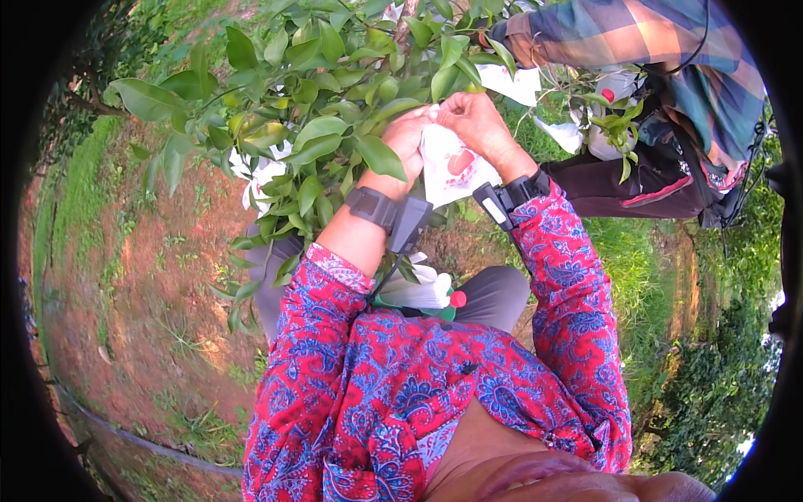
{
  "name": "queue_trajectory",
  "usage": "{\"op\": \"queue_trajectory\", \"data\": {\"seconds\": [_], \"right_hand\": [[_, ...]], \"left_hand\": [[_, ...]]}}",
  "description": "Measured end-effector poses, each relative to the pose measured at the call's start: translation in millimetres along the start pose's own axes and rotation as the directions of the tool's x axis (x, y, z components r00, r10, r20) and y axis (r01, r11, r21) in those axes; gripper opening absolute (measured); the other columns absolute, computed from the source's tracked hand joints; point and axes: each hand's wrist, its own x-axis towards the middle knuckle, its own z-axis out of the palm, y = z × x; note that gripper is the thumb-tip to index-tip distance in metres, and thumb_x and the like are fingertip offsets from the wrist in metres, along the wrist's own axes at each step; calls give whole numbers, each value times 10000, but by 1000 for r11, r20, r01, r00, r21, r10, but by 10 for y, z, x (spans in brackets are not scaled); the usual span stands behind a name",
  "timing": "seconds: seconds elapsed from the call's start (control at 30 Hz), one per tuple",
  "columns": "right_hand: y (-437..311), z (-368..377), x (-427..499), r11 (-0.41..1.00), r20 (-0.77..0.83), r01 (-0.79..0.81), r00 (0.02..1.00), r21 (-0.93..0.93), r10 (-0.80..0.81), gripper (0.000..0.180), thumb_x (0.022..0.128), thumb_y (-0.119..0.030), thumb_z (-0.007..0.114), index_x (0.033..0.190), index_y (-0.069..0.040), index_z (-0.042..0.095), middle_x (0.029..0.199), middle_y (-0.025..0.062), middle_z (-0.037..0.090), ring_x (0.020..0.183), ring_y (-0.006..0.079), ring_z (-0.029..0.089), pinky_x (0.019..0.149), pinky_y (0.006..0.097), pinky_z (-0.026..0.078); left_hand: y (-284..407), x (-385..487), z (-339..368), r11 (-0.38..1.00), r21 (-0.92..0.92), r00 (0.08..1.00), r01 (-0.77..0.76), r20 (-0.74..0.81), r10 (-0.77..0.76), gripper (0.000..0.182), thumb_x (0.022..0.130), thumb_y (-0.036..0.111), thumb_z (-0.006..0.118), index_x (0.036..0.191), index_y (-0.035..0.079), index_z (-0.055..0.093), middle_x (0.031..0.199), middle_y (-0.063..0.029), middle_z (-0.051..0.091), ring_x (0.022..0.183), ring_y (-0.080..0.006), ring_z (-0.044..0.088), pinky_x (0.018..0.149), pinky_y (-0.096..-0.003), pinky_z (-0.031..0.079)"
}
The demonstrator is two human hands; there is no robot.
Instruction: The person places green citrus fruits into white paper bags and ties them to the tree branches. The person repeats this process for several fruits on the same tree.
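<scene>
My left hand point(404, 139) and my right hand point(475, 124) meet at the gathered top of a white paper bag point(457, 168) with a red fruit print. Both sets of fingers pinch the bag's neck, and the bag hangs below them among the leaves of a fruit tree point(320, 132). Whether a fruit is inside cannot be seen. Black straps with small devices circle both wrists. At my waist a green holder point(442, 312) carries a stack of white paper bags point(417, 288) and something with a red cap point(458, 299).
Other white bags point(258, 176) hang in the foliage at left. Another white bag point(511, 83) is at upper right. Close on the right stands a person in a plaid sleeve point(602, 34), reaching into the branches. A hose or pipe point(150, 445) crosses the soil at lower left.
</scene>
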Motion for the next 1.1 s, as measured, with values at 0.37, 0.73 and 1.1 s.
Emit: {"op": "queue_trajectory", "data": {"seconds": [0.37,0.73,1.1], "right_hand": [[-255,-167,-35,942,58,83,996,-326,-68,195,798,-159,604,831,23,666,734,212,643,695,295,646,676,392,495],[105,-204,171,482,-82,178,878,-858,-471,187,836,-172,518,807,-30,637,783,182,655,750,359,642,702,471,479],[-122,376,-593,664,-35,391,846,-637,-532,153,822,-187,538,835,-64,629,831,140,643,765,299,642,674,427,518]], "left_hand": [[-7,-66,241,968,204,971,-146,-157,180,235,852,-21,584,1078,-84,592,1000,-137,649,885,-181,635,806,-271,517],[595,-445,44,524,819,880,-234,-51,473,466,860,48,591,1315,70,492,1218,-109,597,947,-174,623,780,-291,509],[491,-716,-271,18,975,914,-220,199,354,436,875,93,555,1308,122,513,1318,-147,517,1121,-254,563,944,-344,439]]}}
